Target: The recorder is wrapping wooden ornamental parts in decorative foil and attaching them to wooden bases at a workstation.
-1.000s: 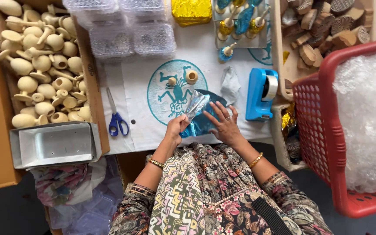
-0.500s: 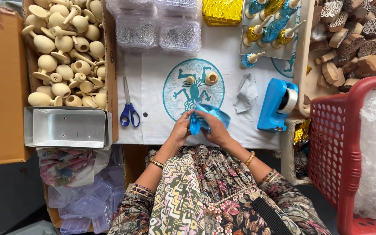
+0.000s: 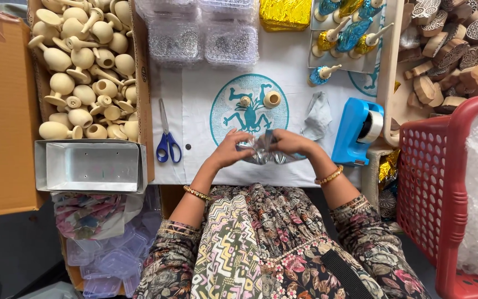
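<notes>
My left hand [image 3: 229, 148] and my right hand [image 3: 290, 143] meet at the near edge of a white cloth [image 3: 195, 99] printed with a teal round design. Both hands grip a crumpled silver-blue foil piece [image 3: 262, 150] between them, fingers curled around it. What the foil wraps is hidden. Two small plain wooden pieces [image 3: 272, 99] sit on the teal design just beyond my hands. Blue-handled scissors [image 3: 166, 141] lie to the left of my left hand.
A cardboard box of plain wooden knobs [image 3: 84, 72] stands at left, a silver tray [image 3: 92, 166] below it. A blue tape dispenser [image 3: 356, 132] and a red basket [image 3: 443, 188] with bubble wrap are at right. Foil-wrapped knobs [image 3: 349, 33], clear boxes [image 3: 200, 39] and carved wooden blocks [image 3: 460, 44] lie beyond.
The foil was held up and spread a second ago. My hands have since closed in together and crumpled it between them near the cloth's front edge.
</notes>
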